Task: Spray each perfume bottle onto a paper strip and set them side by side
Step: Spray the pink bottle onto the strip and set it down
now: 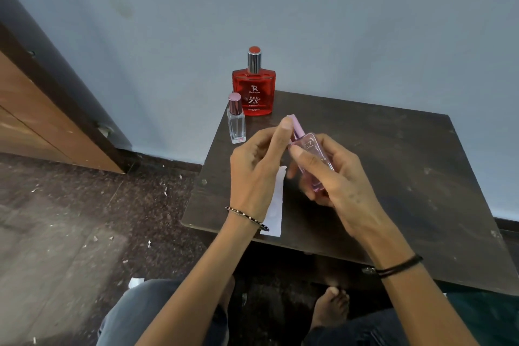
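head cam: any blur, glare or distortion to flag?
Head view: wide-angle bending at the edges, table looks skewed; pink bottle and right hand slightly motion-soft; red bottle label sharp, a small highlight on its metal collar; flat, dim light, no hard shadows.

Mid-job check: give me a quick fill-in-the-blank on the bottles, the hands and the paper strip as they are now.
1. The right hand holds the ____ bottle by its body.
2. The left hand pinches that bottle's ____.
3. The red bottle and the clear bottle stand at the table's far ____ corner.
4. The paper strip lies flat on the ____.

Missing words: pink; cap; left; table
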A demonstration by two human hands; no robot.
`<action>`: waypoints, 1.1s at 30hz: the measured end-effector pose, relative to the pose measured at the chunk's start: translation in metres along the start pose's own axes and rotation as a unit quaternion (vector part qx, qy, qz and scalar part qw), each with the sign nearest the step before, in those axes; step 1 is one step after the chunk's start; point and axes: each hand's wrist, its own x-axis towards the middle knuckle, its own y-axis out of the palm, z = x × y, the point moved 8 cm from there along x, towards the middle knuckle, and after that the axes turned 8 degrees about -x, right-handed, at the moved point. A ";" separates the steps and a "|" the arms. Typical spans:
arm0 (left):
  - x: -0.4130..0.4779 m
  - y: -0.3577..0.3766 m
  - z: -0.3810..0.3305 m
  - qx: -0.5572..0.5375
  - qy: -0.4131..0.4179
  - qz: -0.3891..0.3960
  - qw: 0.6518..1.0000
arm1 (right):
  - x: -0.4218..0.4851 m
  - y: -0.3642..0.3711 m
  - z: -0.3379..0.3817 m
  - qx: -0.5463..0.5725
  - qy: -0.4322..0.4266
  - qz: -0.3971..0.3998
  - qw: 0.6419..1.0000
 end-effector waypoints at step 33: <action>0.009 -0.021 0.005 -0.087 -0.087 -0.056 0.991 | 0.005 -0.006 -0.003 -0.223 -0.087 -0.060 0.969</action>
